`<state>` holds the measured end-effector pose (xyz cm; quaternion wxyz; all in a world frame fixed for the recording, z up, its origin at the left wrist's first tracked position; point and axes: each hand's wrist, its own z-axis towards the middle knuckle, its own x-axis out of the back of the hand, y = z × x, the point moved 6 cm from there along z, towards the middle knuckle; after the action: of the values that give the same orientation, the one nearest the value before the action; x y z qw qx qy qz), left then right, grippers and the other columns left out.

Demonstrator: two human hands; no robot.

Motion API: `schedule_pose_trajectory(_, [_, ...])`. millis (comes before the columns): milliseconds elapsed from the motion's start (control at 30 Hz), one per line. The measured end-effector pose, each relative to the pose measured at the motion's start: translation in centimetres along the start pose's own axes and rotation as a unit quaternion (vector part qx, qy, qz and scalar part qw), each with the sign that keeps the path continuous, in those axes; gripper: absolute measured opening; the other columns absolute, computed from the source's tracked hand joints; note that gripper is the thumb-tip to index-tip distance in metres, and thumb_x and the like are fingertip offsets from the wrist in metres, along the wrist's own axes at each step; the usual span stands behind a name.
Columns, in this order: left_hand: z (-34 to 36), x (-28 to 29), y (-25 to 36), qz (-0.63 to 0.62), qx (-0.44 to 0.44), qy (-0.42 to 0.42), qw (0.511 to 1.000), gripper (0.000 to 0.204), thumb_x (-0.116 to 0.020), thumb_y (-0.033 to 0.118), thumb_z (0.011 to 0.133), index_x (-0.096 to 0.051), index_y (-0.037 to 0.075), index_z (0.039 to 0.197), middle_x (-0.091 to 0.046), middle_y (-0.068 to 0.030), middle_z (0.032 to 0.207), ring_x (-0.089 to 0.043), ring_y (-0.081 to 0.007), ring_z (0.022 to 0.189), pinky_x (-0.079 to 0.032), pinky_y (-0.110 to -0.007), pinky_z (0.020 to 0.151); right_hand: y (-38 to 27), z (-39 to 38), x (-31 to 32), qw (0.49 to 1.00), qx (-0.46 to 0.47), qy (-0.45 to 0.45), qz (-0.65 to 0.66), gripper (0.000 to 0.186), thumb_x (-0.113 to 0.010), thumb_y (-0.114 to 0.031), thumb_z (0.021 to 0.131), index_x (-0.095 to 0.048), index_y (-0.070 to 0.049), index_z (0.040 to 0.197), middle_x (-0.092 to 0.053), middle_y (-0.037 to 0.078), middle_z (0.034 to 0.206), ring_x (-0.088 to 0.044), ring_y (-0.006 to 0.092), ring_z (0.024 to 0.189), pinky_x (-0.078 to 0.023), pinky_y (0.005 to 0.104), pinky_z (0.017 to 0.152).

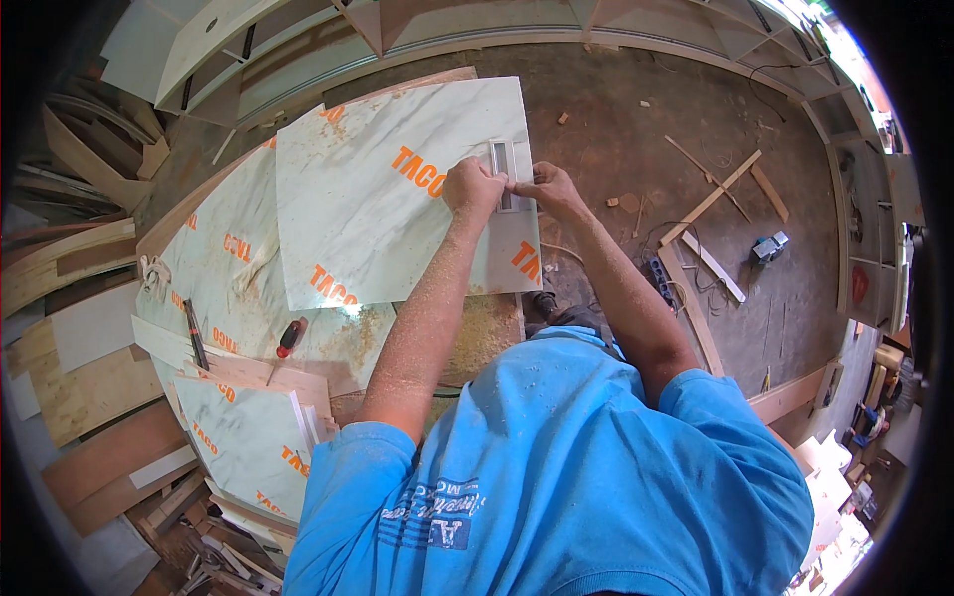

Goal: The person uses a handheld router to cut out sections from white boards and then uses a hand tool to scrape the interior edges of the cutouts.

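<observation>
A white marble-patterned panel (388,238) with orange lettering lies in front of me on larger boards. Near its right edge is a long, silvery rectangular recessed pull handle (501,157). My left hand (472,189) is closed at the handle's left side, with its thumb and fingertips against the frame. From the right, my right hand (556,191) reaches over the panel's edge in a pinch. The fingertips of both hands meet over the middle of the handle; anything small between the right fingers is hidden. Sawdust clings to my forearms.
A red-and-black screwdriver (289,338) and a dark slim tool (196,333) rest on the boards at left. Wood strips (711,199), a power strip (660,278) with cords and a blue power tool (769,246) lie on the floor at right. Cabinet frames (437,45) stand along the far side.
</observation>
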<state>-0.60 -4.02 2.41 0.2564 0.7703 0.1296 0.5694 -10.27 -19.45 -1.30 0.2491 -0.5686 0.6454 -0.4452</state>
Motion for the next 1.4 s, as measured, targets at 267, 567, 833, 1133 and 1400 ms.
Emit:
schedule_pose_trajectory(267, [0.2, -0.1, -0.1, 0.006, 0.010, -0.015, 1.000, 0.035, -0.087, 0.039, 0.067, -0.065, 0.012, 0.066, -0.071, -0.0081, 0.068, -0.072, -0.0274, 0.070, -0.058, -0.041, 0.070, -1.0, -0.3, -0.4, 0.993, 0.040, 0.017, -0.109, 0.069, -0.089, -0.027, 0.068, -0.062, 0.005, 0.122, -0.071, 0.021, 0.114, -0.069, 0.0278, 0.107, -0.052, 0.0369, 0.094])
schedule_pose_trajectory(567, [1.1, 0.2, -1.0, -0.034, 0.011, -0.057, 0.998, 0.030, -0.086, 0.035, 0.072, -0.069, 0.010, 0.072, -0.073, -0.0077, 0.072, -0.074, -0.0241, 0.068, -0.060, -0.038, 0.066, -0.9, 0.0, -0.4, 0.995, 0.042, 0.001, -0.087, 0.066, -0.087, -0.024, 0.068, -0.062, 0.005, 0.121, -0.072, 0.020, 0.111, -0.069, 0.0279, 0.105, -0.052, 0.0373, 0.095])
schedule_pose_trajectory(833, [1.2, 1.1, -2.3, -0.173, 0.027, -0.168, 0.970, 0.028, -0.087, 0.026, 0.078, -0.068, 0.007, 0.070, -0.068, -0.0038, 0.058, -0.066, -0.0127, 0.047, -0.054, -0.027, 0.049, -2.0, -0.8, 0.0, 0.995, 0.029, -0.006, -0.100, 0.073, -0.091, -0.032, 0.068, -0.062, 0.006, 0.123, -0.072, 0.020, 0.114, -0.069, 0.0281, 0.107, -0.054, 0.0387, 0.093])
schedule_pose_trajectory(1133, [0.7, 2.0, -1.6, -0.174, 0.008, -0.159, 0.972, 0.031, -0.089, 0.023, 0.078, -0.065, 0.005, 0.070, -0.067, -0.0041, 0.058, -0.064, -0.0109, 0.045, -0.053, -0.027, 0.046, -0.6, 0.3, -0.2, 0.992, 0.049, 0.014, -0.120, 0.063, -0.087, -0.034, 0.071, -0.068, 0.004, 0.117, -0.074, 0.019, 0.106, -0.071, 0.0265, 0.100, -0.055, 0.0380, 0.088])
schedule_pose_trajectory(1400, [0.7, 1.7, -3.1, -0.263, 0.010, -0.152, 0.953, 0.033, -0.090, 0.027, 0.075, -0.065, 0.007, 0.068, -0.068, -0.0029, 0.058, -0.065, -0.0112, 0.046, -0.052, -0.027, 0.049, -2.5, -0.1, -0.6, 0.988, 0.037, -0.031, -0.146, 0.051, -0.085, -0.029, 0.073, -0.071, 0.004, 0.109, -0.075, 0.013, 0.094, -0.070, 0.0189, 0.087, -0.054, 0.0333, 0.079])
